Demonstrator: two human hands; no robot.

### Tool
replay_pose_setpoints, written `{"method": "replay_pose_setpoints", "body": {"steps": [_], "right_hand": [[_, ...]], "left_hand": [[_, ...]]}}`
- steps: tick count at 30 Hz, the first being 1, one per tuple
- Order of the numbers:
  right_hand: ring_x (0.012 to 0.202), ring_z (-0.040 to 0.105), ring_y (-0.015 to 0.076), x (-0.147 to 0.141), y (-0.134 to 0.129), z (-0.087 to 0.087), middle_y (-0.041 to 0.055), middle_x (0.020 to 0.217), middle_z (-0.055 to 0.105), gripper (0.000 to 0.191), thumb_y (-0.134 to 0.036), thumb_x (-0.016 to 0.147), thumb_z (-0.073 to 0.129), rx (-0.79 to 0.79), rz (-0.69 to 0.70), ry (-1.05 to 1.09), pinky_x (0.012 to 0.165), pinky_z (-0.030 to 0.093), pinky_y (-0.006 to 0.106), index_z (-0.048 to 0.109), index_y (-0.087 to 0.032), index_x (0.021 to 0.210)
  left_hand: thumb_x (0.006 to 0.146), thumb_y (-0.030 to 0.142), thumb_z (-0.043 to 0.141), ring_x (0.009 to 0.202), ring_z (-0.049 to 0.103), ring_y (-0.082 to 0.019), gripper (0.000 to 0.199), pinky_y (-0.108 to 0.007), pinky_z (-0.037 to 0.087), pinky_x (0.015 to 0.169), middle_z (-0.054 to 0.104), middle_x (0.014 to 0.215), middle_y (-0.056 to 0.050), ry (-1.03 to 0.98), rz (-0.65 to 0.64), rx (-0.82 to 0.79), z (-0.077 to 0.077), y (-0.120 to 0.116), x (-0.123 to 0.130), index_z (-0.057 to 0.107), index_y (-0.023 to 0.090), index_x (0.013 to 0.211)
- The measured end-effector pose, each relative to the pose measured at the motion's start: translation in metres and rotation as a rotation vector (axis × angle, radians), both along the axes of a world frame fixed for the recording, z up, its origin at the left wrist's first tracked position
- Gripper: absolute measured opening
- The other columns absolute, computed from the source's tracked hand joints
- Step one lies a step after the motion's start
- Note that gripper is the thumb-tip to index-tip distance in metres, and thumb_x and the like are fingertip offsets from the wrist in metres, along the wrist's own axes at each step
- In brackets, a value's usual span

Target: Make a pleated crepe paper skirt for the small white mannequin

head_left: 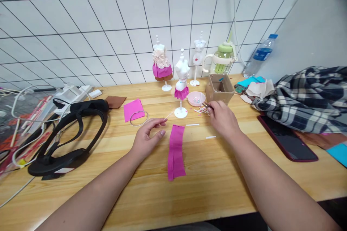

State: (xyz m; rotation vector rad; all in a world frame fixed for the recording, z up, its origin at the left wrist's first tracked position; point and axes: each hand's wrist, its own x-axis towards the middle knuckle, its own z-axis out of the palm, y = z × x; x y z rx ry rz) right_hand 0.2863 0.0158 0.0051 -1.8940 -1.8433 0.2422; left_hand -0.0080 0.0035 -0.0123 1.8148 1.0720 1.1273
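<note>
Metal tool (206,105), slim and dark, is pinched in the right hand (223,118) beside a small heap of white slivers (202,110), just to the near side of the pink bowl (192,98). The left hand (146,138) has its fingers bent and its thumb set apart from them; a thin pale strand (170,115) extends from the fingertips, though whether they pinch it I cannot tell. Between the hands, a magenta fabric strip (178,151) lies lengthwise on the tabletop (151,195), a fold running along its left part. Two loose white strips lie to its right. Beyond its far end stands a small white mannequin (183,69) in a magenta skirt, with two more mannequins farther back. A cardboard box (218,96) sits right of the bowl, and a magenta fabric square (132,109), partly overlapped by a wire ring (130,120), lies left of the near mannequin.
</note>
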Motion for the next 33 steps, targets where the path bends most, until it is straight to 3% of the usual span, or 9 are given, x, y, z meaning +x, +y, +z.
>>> {"method": "replay_pose_setpoints", "body": {"steps": [2,5,10,12,15,20,23,26,33], "right_hand": [[0.082,0.064,0.0214,-0.009,-0.004,0.001,0.011,0.102,0.068,0.024,-0.032,0.098,0.037,-0.164,0.113,0.408,0.068,0.048,0.032,0.056,-0.021,0.107],[0.072,0.067,0.0179,-0.023,-0.007,-0.005,0.0087,0.1,0.071,0.021,-0.036,0.098,0.037,-0.527,0.25,0.837,0.06,0.05,0.029,0.05,-0.022,0.108],[0.083,0.066,0.0213,-0.016,-0.001,-0.009,0.0128,0.106,0.068,0.018,-0.03,0.095,0.045,-0.231,-0.018,0.577,0.069,0.045,0.03,0.051,-0.021,0.11],[0.082,0.064,0.0229,-0.013,-0.002,-0.006,0.0093,0.095,0.07,0.021,-0.03,0.095,0.044,-0.119,0.034,0.413,0.072,0.043,0.031,0.052,-0.022,0.113],[0.078,0.062,0.0223,-0.023,-0.009,-0.006,0.0034,0.081,0.067,0.025,-0.035,0.094,0.043,-0.066,0.155,0.323,0.072,0.041,0.031,0.055,-0.024,0.113],[0.063,0.048,0.0153,-0.051,-0.018,-0.021,-0.0019,0.068,0.049,0.045,-0.053,0.098,0.027,-0.188,0.293,0.741,0.061,0.039,0.027,0.058,-0.021,0.1],[0.059,0.042,0.0127,-0.059,-0.02,-0.026,-0.0041,0.068,0.043,0.044,-0.058,0.094,0.033,-0.321,0.388,0.912,0.057,0.038,0.025,0.055,-0.02,0.098],[0.06,0.044,0.0122,-0.065,-0.024,-0.022,-0.0041,0.072,0.045,0.041,-0.061,0.089,0.044,-0.42,0.473,1.024,0.058,0.041,0.026,0.049,-0.021,0.097],[0.067,0.043,0.0133,-0.08,-0.041,-0.016,-0.003,0.074,0.045,0.043,-0.058,0.097,0.032,-0.391,0.509,0.941,0.065,0.039,0.027,0.053,-0.021,0.101]], "left_hand": [[0.084,0.033,0.068,0.099,0.06,-0.021,0.047,-0.037,0.045,0.094,0.068,0.106,-0.009,-0.063,-0.11,-0.054,0.0,-0.003,0.003,0.059,0.023,0.129],[0.086,0.032,0.066,0.107,0.061,-0.023,0.081,-0.043,0.044,0.098,0.065,0.115,-0.011,-0.119,-0.413,-0.213,-0.002,-0.009,0.009,0.021,0.029,0.153],[0.082,0.02,0.071,0.134,0.047,-0.026,0.107,-0.054,0.032,0.112,0.05,0.141,-0.016,-0.061,-0.525,-0.349,-0.003,-0.018,0.016,-0.006,0.037,0.154],[0.083,0.021,0.071,0.135,0.046,-0.026,0.104,-0.052,0.037,0.11,0.049,0.143,-0.015,-0.093,-0.513,-0.366,-0.001,-0.02,0.017,-0.003,0.039,0.154],[0.085,0.025,0.068,0.124,0.056,-0.024,0.081,-0.045,0.045,0.102,0.059,0.13,-0.013,-0.033,-0.409,-0.256,0.002,-0.021,0.019,0.024,0.034,0.151],[0.086,0.03,0.065,0.088,0.067,-0.02,0.023,-0.035,0.053,0.083,0.074,0.094,-0.008,0.139,-0.06,0.071,0.008,-0.016,0.018,0.071,0.023,0.107],[0.086,0.03,0.064,0.077,0.067,-0.019,0.013,-0.031,0.052,0.073,0.074,0.08,-0.005,0.16,0.085,0.154,0.01,-0.011,0.014,0.074,0.022,0.085],[0.086,0.029,0.064,0.071,0.067,-0.018,0.012,-0.029,0.051,0.069,0.074,0.077,-0.004,0.141,0.167,0.191,0.011,-0.011,0.01,0.074,0.021,0.084],[0.086,0.031,0.064,0.072,0.067,-0.018,0.014,-0.03,0.052,0.07,0.075,0.078,-0.003,0.143,0.232,0.203,0.011,-0.014,0.011,0.075,0.022,0.083]]}}
